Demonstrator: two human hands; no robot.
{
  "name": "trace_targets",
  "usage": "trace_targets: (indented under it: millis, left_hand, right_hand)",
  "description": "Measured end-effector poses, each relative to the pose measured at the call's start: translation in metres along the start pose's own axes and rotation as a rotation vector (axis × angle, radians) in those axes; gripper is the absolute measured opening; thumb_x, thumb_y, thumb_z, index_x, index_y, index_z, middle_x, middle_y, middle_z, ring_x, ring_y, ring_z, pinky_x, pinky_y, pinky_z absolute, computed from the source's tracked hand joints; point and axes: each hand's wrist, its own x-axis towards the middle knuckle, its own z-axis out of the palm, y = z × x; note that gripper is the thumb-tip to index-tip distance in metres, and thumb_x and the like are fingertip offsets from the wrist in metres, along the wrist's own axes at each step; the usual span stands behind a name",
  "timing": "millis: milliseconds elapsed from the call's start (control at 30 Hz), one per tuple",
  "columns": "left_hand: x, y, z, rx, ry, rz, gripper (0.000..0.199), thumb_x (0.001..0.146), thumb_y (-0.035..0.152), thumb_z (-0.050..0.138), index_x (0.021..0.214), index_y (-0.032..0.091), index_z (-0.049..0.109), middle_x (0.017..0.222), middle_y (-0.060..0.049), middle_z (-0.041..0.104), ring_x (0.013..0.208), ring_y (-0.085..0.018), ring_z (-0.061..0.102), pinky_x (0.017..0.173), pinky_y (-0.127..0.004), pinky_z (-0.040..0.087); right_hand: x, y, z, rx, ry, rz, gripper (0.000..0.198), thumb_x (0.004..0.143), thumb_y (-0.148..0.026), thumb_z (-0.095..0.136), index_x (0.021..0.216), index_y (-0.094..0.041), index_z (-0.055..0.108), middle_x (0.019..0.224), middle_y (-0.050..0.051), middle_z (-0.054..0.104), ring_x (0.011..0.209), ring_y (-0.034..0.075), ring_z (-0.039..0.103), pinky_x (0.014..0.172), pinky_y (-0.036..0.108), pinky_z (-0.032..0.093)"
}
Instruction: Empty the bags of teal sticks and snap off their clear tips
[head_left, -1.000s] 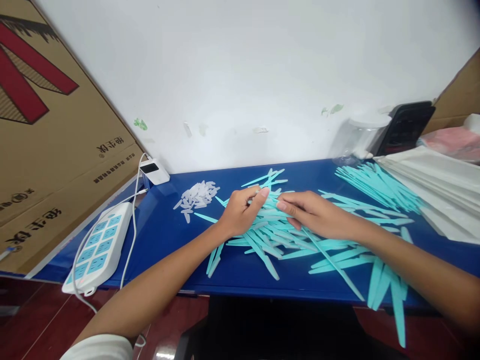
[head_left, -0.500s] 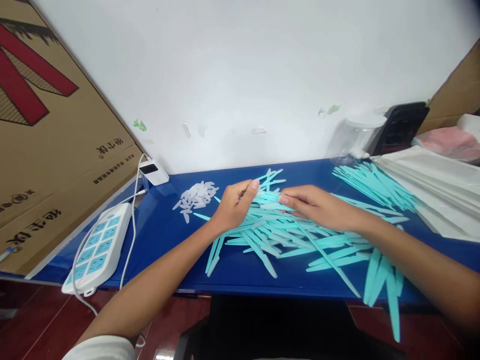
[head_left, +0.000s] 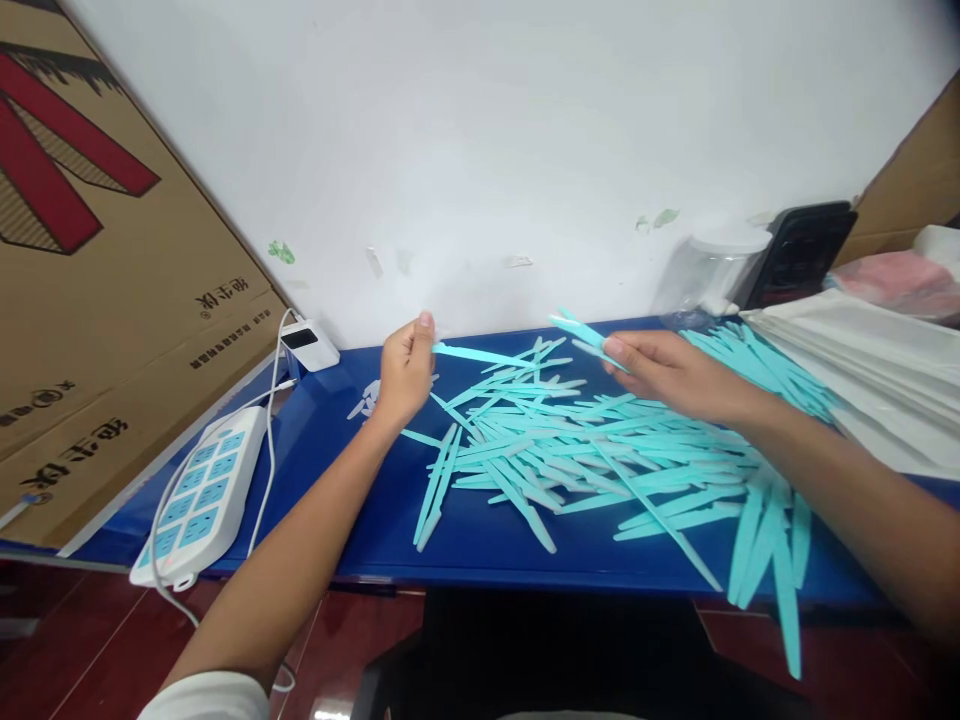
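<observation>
My left hand (head_left: 409,368) is closed in a pinch on the end of one turquoise eyebrow razor (head_left: 484,355), whose long flat handle points right. My right hand (head_left: 667,370) grips a few more turquoise eyebrow razors (head_left: 576,328) between thumb and fingers, above the table. Below both hands spreads a loose pile of eyebrow razors (head_left: 540,465), many with pale translucent caps on one end. Partly hidden behind my left hand is a small heap of loose translucent caps (head_left: 366,400).
A neater bunch of turquoise razors (head_left: 765,365) lies at the right beside white plastic bags (head_left: 885,380). At the back right stand a clear jar (head_left: 712,270) and a black holder (head_left: 806,245). A power strip (head_left: 199,500) and a large carton (head_left: 127,300) are on the left.
My hands have moved apart: the left to the left and up with one razor, the right to the right and up with a few razors.
</observation>
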Motion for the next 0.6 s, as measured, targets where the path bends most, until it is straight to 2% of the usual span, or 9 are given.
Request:
trace_targets:
  millis: [133, 200, 300, 467, 533, 600]
  left_hand:
    - [-0.027, 0.019, 0.028, 0.191, -0.023, 0.098, 0.055, 0.110, 0.057, 0.042, 0.069, 0.022, 0.036, 0.060, 0.003, 0.035, 0.056, -0.012, 0.035, 0.054, -0.030, 0.026]
    - [-0.039, 0.028, 0.042, 0.205, -0.050, 0.116, 0.052, 0.112, 0.052, 0.040, 0.070, 0.022, 0.034, 0.061, 0.004, 0.032, 0.056, -0.012, 0.033, 0.056, -0.031, 0.024]
    - [-0.051, 0.036, 0.053, 0.205, -0.067, 0.108, 0.051, 0.113, 0.049, 0.039, 0.071, 0.022, 0.030, 0.062, 0.004, 0.028, 0.056, -0.012, 0.029, 0.056, -0.032, 0.022]
    - [-0.051, 0.031, 0.054, 0.174, -0.071, 0.038, 0.052, 0.112, 0.052, 0.040, 0.071, 0.022, 0.030, 0.062, 0.004, 0.031, 0.058, -0.012, 0.030, 0.057, -0.031, 0.023]
    - [-0.043, 0.025, 0.049, 0.151, -0.047, 0.002, 0.054, 0.111, 0.056, 0.039, 0.071, 0.022, 0.033, 0.061, 0.003, 0.034, 0.057, -0.013, 0.032, 0.056, -0.031, 0.025]
    - [-0.031, 0.017, 0.037, 0.177, 0.029, -0.013, 0.056, 0.111, 0.059, 0.036, 0.070, 0.022, 0.035, 0.059, 0.003, 0.038, 0.056, -0.013, 0.036, 0.056, -0.030, 0.027]
  right_hand:
    - [0.000, -0.009, 0.029, 0.274, 0.056, 0.030, 0.049, 0.101, -0.069, 0.051, 0.085, -0.023, 0.047, 0.068, -0.005, 0.029, 0.054, 0.009, 0.022, 0.047, 0.025, 0.018]
    - [-0.003, -0.013, 0.041, 0.250, 0.079, 0.030, 0.049, 0.102, -0.070, 0.047, 0.087, -0.023, 0.048, 0.069, -0.005, 0.030, 0.054, 0.010, 0.024, 0.048, 0.025, 0.021]
    - [-0.007, -0.015, 0.052, 0.056, 0.079, -0.030, 0.057, 0.103, -0.074, 0.040, 0.088, -0.021, 0.055, 0.068, -0.003, 0.035, 0.057, 0.011, 0.031, 0.053, 0.026, 0.029]
    - [-0.008, -0.014, 0.055, -0.112, -0.003, -0.107, 0.061, 0.098, -0.073, 0.054, 0.070, -0.019, 0.056, 0.060, -0.003, 0.037, 0.054, 0.011, 0.035, 0.055, 0.028, 0.031]
    - [-0.007, -0.013, 0.050, -0.132, 0.037, -0.132, 0.060, 0.098, -0.072, 0.056, 0.070, -0.019, 0.058, 0.060, -0.002, 0.041, 0.054, 0.011, 0.036, 0.054, 0.028, 0.029]
    - [-0.005, -0.009, 0.043, -0.159, 0.117, -0.158, 0.061, 0.098, -0.072, 0.055, 0.069, -0.019, 0.058, 0.059, -0.002, 0.042, 0.054, 0.011, 0.036, 0.055, 0.029, 0.028]
